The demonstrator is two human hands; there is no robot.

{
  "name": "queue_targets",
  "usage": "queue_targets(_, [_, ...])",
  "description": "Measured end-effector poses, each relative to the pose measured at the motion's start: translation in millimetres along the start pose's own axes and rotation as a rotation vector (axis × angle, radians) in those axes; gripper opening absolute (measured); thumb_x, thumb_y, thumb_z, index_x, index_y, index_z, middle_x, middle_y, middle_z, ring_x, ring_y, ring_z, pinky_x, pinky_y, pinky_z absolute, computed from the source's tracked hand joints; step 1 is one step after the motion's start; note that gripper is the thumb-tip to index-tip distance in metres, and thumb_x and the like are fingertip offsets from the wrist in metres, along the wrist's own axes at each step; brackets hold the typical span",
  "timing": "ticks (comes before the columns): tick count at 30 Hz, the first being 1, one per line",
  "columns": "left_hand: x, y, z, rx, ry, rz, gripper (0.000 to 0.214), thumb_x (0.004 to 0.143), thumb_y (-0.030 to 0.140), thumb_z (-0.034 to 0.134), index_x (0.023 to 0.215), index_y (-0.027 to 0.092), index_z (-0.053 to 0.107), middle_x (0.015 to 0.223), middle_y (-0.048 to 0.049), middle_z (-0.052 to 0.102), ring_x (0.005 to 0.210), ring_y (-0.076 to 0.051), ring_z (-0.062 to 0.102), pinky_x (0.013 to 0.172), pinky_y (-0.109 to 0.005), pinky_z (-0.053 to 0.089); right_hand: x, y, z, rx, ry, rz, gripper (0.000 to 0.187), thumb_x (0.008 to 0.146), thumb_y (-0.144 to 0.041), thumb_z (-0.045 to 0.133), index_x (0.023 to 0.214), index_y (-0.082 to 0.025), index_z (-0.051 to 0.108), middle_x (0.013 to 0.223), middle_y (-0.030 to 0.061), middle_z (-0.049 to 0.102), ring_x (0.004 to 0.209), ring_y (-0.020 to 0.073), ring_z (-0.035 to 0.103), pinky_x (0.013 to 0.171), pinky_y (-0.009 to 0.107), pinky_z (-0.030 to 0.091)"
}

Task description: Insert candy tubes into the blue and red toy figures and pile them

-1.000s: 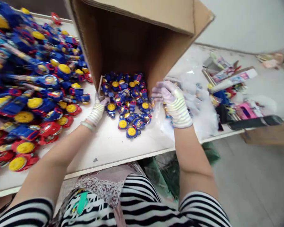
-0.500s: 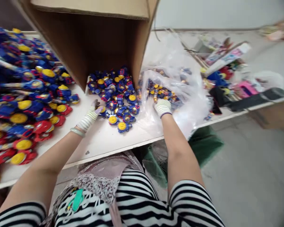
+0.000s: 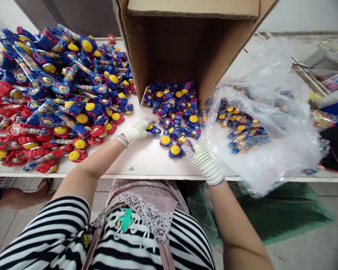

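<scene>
My left hand (image 3: 138,130), in a striped glove, is closed on a blue toy piece (image 3: 154,129) with a yellow disc. My right hand (image 3: 204,159), gloved the same way, pinches a small yellow-capped tube (image 3: 183,140) at the near right edge of a heap of blue toy pieces (image 3: 176,112). That heap spills from the mouth of a cardboard box (image 3: 231,48) lying on its side. Right of it, a clear plastic bag (image 3: 281,150) lies open, with many small colourful tubes (image 3: 239,129) inside.
A large pile of blue and red toys with printed tubes attached (image 3: 62,90) covers the left of the white table (image 3: 146,165). A dark flat object (image 3: 331,157) lies right of the bag. Green sheeting (image 3: 284,210) sits below the table edge. Another person's leg (image 3: 22,195) shows at lower left.
My right hand has come out of the plastic bag and over to the blue heap, with a small tube in it. My left hand now holds a blue piece apart from the heap. The view has turned left.
</scene>
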State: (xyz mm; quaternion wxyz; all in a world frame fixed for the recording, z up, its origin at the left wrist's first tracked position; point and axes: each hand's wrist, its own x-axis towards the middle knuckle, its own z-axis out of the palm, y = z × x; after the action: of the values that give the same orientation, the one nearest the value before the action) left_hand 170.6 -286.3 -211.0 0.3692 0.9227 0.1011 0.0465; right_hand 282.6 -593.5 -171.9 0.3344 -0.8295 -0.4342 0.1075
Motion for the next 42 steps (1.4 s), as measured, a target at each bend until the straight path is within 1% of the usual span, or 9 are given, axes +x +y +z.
queue_targets(4, [-42.6, 11.1, -13.6, -0.153, 0.155, 0.073, 0.072, 0.077, 0.032, 0.082, 0.139, 0.015, 0.050, 0.126, -0.0132, 0.061, 0.113, -0.027, 0.064, 0.103, -0.044, 0.053, 14.7, -45.4, 30.8, -0.139, -0.135, -0.073, 0.038, 0.098, -0.039, 0.054, 0.127, -0.017, 0.066, 0.124, 0.0140, 0.073, 0.107, 0.0283, 0.070, 0.096, 0.041, 0.054])
queue_targets(8, [-70.7, 35.0, -25.7, -0.186, 0.104, 0.134, 0.056, 0.082, 0.028, 0.077, 0.130, 0.015, 0.053, 0.116, -0.0079, 0.063, 0.103, -0.022, 0.065, 0.096, -0.037, 0.054, 26.8, -71.8, 27.0, -0.304, -0.219, -0.148, 0.038, 0.102, -0.038, 0.051, 0.130, -0.016, 0.064, 0.125, 0.0139, 0.072, 0.106, 0.0275, 0.069, 0.090, 0.036, 0.053])
queue_targets(20, [-76.8, 57.2, -29.2, -0.189, 0.077, 0.284, 0.053, 0.085, 0.024, 0.071, 0.132, 0.013, 0.051, 0.116, -0.0109, 0.061, 0.100, -0.023, 0.064, 0.090, -0.037, 0.055, 18.4, -87.8, 12.8, -0.540, -0.276, -0.182, 0.043, 0.103, -0.042, 0.044, 0.128, -0.013, 0.064, 0.111, 0.0175, 0.074, 0.092, 0.0278, 0.068, 0.075, 0.033, 0.045])
queue_targets(23, [-74.5, 62.1, -26.3, -0.129, 0.101, 0.443, 0.051, 0.083, 0.018, 0.067, 0.131, 0.013, 0.050, 0.121, -0.0131, 0.059, 0.106, -0.024, 0.063, 0.096, -0.040, 0.054, 10.1, -78.0, 24.8, -0.313, -0.264, -0.115, 0.047, 0.103, -0.050, 0.040, 0.113, -0.013, 0.069, 0.093, 0.0141, 0.072, 0.078, 0.0245, 0.065, 0.068, 0.032, 0.044])
queue_targets(28, [-65.3, 62.5, -31.7, -0.080, 0.065, 0.601, 0.045, 0.082, 0.025, 0.066, 0.125, 0.018, 0.056, 0.130, -0.0155, 0.056, 0.124, -0.031, 0.056, 0.107, -0.049, 0.049, 7.4, -67.1, 45.3, 0.268, -0.466, 0.146, 0.078, 0.103, -0.063, 0.006, 0.101, -0.016, 0.068, 0.062, 0.0038, 0.056, 0.048, 0.0171, 0.046, 0.049, 0.030, 0.040])
queue_targets(33, [-69.3, 57.4, -31.1, -0.160, -0.012, 0.270, 0.053, 0.084, 0.027, 0.065, 0.133, 0.017, 0.049, 0.120, -0.0131, 0.061, 0.108, -0.027, 0.063, 0.099, -0.045, 0.053, 11.7, -72.9, 41.9, 0.125, -0.212, 0.139, 0.053, 0.086, -0.068, 0.055, 0.104, -0.019, 0.068, 0.091, 0.0129, 0.069, 0.080, 0.0265, 0.063, 0.070, 0.038, 0.051])
queue_targets(36, [-74.6, 52.7, -21.7, -0.184, -0.046, 0.369, 0.053, 0.081, 0.026, 0.066, 0.131, 0.017, 0.050, 0.123, -0.0156, 0.059, 0.114, -0.029, 0.061, 0.101, -0.048, 0.053, 3.2, -71.2, 46.4, 0.391, -0.321, 0.248, 0.053, 0.085, -0.071, 0.052, 0.086, -0.021, 0.067, 0.075, 0.0086, 0.064, 0.066, 0.0223, 0.058, 0.060, 0.035, 0.050])
queue_targets(39, [-75.5, 46.6, -20.0, -0.094, -0.081, 0.509, 0.049, 0.080, 0.025, 0.066, 0.128, 0.017, 0.055, 0.130, -0.0196, 0.058, 0.126, -0.033, 0.056, 0.110, -0.051, 0.048, -2.3, -67.1, 60.8, 0.810, -0.539, 0.437, 0.060, 0.085, -0.078, 0.049, 0.083, -0.021, 0.066, 0.056, -0.0014, 0.047, 0.043, 0.0119, 0.036, 0.041, 0.026, 0.033])
queue_targets(42, [-74.2, 40.2, -52.1, -0.037, -0.031, 0.502, 0.049, 0.082, 0.029, 0.067, 0.129, 0.017, 0.056, 0.131, -0.0184, 0.060, 0.128, -0.032, 0.057, 0.113, -0.049, 0.047, 7.0, -66.0, 70.0, 0.923, -0.559, 0.360, 0.059, 0.089, -0.076, 0.049, 0.101, -0.022, 0.069, 0.063, 0.0004, 0.054, 0.047, 0.0133, 0.046, 0.043, 0.026, 0.041])
